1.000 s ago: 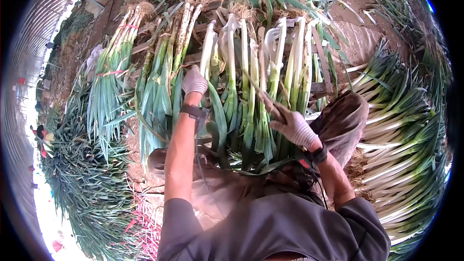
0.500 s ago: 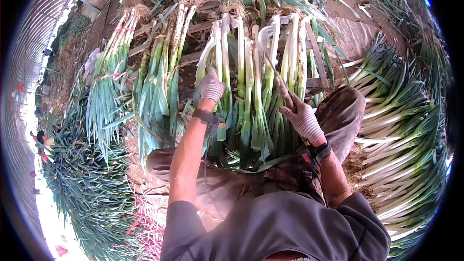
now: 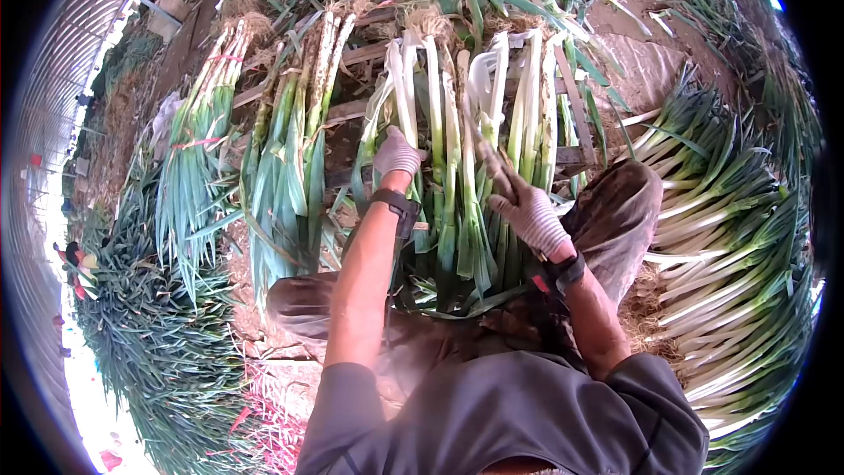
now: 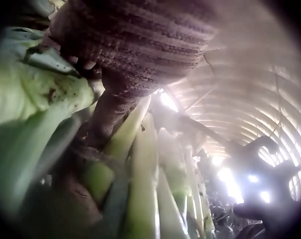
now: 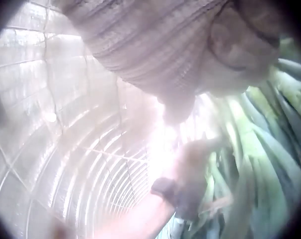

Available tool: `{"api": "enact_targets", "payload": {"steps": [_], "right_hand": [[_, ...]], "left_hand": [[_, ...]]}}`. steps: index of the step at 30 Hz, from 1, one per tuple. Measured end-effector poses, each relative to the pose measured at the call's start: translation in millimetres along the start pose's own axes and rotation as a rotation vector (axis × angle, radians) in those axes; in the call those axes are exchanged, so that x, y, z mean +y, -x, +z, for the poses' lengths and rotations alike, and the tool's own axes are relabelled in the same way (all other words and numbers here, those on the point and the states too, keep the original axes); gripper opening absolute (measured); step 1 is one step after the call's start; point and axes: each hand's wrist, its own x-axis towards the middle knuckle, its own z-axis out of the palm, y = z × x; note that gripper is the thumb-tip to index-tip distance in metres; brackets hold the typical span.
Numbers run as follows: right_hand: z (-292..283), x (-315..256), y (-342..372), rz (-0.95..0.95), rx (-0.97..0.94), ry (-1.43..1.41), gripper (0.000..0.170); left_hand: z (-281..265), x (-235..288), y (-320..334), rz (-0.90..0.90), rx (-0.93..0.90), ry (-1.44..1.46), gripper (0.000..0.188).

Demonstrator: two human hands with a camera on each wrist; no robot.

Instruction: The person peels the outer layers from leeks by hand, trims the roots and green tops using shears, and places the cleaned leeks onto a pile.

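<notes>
Rows of leeks (image 3: 437, 114) with white shanks and green leaves lie in front of the person. Among the leftmost peeled ones, the gloved left hand (image 3: 397, 157) grips a leek (image 3: 402, 88); in the left wrist view its thumb points down among the pale shanks (image 4: 143, 179). The gloved right hand (image 3: 534, 218) grips a narrow brown stick-like tool (image 3: 499, 171), whose far end slants up and left over the leeks. Filling the top of the right wrist view, the right hand hides the tool there, with the left hand (image 5: 193, 159) blurred beyond it.
Tied bundles (image 3: 207, 105) with red bands lie to the left, above a large heap of green leeks (image 3: 158, 325). A long stack of white-shanked leeks (image 3: 721, 281) lies to the right. Pink ties (image 3: 272, 422) are scattered at lower left. Wooden slats (image 3: 576, 105) show beneath the row.
The left hand has moved right, from beside the left bundle to the peeled leeks. The right hand has shifted slightly and keeps hold of the stick-like tool.
</notes>
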Motion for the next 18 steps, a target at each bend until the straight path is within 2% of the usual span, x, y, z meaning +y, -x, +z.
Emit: {"api": "enact_targets", "payload": {"steps": [2, 4, 5, 6, 8, 10, 13, 14, 15, 16, 17, 18], "right_hand": [[-12, 3, 0, 0.077, 0.064, 0.074, 0.062], [-24, 21, 3, 0.04, 0.145, 0.058, 0.06], [-33, 24, 7, 0.056, 0.165, 0.075, 0.061], [-42, 21, 11, 0.072, 0.187, 0.088, 0.061], [-47, 34, 15, 0.089, 0.219, 0.127, 0.061], [-47, 17, 27, 0.126, 0.123, 0.09, 0.063], [-31, 0, 39, -0.076, -0.081, 0.031, 0.069], [-30, -10, 47, -0.025, -0.162, 0.033, 0.07], [-26, -13, 49, 0.011, -0.179, 0.055, 0.07], [-24, -16, 49, 0.045, -0.197, 0.076, 0.07], [-24, -20, 49, 0.087, -0.198, 0.1, 0.07], [-23, -13, 48, 0.06, -0.157, 0.09, 0.069]], "left_hand": [[1, 0, -8, -0.045, -0.042, 0.024, 0.067], [-2, -12, -22, 0.041, -0.161, 0.166, 0.062], [-7, -14, -19, 0.052, -0.121, 0.202, 0.053], [-6, -18, -21, 0.079, -0.123, 0.327, 0.052], [-1, -23, -34, 0.071, -0.172, 0.381, 0.053], [-6, -21, -21, 0.116, -0.184, 0.491, 0.054], [-5, -5, -4, 0.164, -0.197, 0.449, 0.056], [3, -4, -5, 0.182, -0.217, 0.445, 0.056], [8, 0, -7, 0.196, -0.198, 0.35, 0.058], [13, 0, -7, 0.17, -0.263, 0.398, 0.061], [17, 2, -9, 0.159, -0.246, 0.357, 0.062], [17, 4, -9, 0.148, -0.227, 0.315, 0.064]]}}
